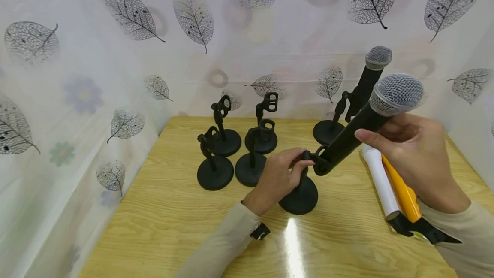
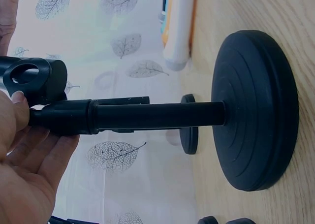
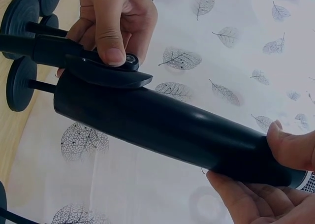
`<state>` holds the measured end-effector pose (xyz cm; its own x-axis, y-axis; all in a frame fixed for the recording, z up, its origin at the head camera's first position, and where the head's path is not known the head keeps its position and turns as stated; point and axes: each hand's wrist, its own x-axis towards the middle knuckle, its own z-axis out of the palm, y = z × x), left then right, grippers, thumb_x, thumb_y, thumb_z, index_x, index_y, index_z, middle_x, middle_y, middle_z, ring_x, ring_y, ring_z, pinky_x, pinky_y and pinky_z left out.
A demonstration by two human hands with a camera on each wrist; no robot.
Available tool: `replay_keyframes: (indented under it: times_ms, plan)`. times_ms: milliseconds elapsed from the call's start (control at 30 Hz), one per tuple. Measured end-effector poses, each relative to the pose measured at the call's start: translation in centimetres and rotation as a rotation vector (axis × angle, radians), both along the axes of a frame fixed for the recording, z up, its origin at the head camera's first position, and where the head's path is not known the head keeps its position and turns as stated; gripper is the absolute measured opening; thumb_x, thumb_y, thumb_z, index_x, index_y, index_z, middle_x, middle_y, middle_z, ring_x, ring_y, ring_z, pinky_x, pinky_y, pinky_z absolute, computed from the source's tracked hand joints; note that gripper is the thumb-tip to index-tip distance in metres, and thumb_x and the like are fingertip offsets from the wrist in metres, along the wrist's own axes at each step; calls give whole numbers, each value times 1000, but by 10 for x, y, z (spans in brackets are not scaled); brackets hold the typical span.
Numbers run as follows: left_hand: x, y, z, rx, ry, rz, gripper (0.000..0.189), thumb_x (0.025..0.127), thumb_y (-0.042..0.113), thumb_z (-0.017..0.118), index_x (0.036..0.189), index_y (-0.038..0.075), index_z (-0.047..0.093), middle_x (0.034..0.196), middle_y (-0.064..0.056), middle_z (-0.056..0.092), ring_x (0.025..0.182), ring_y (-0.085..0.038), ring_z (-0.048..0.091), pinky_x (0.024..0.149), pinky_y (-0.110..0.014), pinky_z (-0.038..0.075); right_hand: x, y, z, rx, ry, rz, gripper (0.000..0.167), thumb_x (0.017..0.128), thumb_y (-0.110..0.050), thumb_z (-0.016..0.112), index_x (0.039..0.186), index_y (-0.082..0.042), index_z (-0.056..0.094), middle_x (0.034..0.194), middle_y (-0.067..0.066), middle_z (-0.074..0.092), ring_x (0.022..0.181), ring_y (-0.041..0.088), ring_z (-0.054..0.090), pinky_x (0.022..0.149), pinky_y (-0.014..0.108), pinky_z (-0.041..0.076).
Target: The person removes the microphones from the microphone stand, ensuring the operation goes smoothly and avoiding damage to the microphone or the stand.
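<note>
A black microphone (image 1: 349,134) with a silver mesh head slants up to the right, its lower end seated in the clip (image 1: 322,162) of a black desk stand. My right hand (image 1: 418,158) grips the microphone's body just below the mesh head. With thumb and fingers my left hand (image 1: 279,175) pinches the stand's joint beneath the clip. The stand's round base (image 2: 253,111) rests on the table, and its upright post (image 2: 162,115) shows whole in the left wrist view. In the right wrist view the clip (image 3: 106,76) wraps around the microphone's lower end.
Several empty black stands (image 1: 215,172) are grouped on the wooden table (image 1: 162,218) to the left. Behind the right hand, a second black microphone (image 1: 366,83) sits in another stand. A white microphone (image 1: 380,179) and an orange one (image 1: 403,190) lie at the right.
</note>
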<state>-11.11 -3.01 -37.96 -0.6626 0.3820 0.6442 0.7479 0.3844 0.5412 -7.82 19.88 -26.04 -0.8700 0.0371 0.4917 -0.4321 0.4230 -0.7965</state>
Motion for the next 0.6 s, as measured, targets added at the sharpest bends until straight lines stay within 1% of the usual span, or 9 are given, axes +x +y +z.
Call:
replay_keyframes:
  times_ms: [100,367,600]
  plan:
    - [0,0,0,-3,-3,2,10,99,18,67,96,8,68,73,2,57,65,-4,53,66,-11,45,1,1,1,-10,0,2,30,79,11,81,105,-1,74,91,-10,77,80,4,74,72,14,54]
    - [-1,0,-1,-8,-3,11,11,100,19,67,96,9,67,74,2,58,66,-4,55,68,-11,47,2,2,1,-1,20,-22,28,78,11,81,102,-2,74,90,-13,76,78,3,73,73,13,53]
    - [0,0,-1,-9,-6,8,11,100,19,67,95,9,67,74,2,58,66,-4,55,67,-11,46,2,4,1,-6,23,-38,28,78,11,81,101,-4,75,88,-12,76,77,3,73,74,12,53]
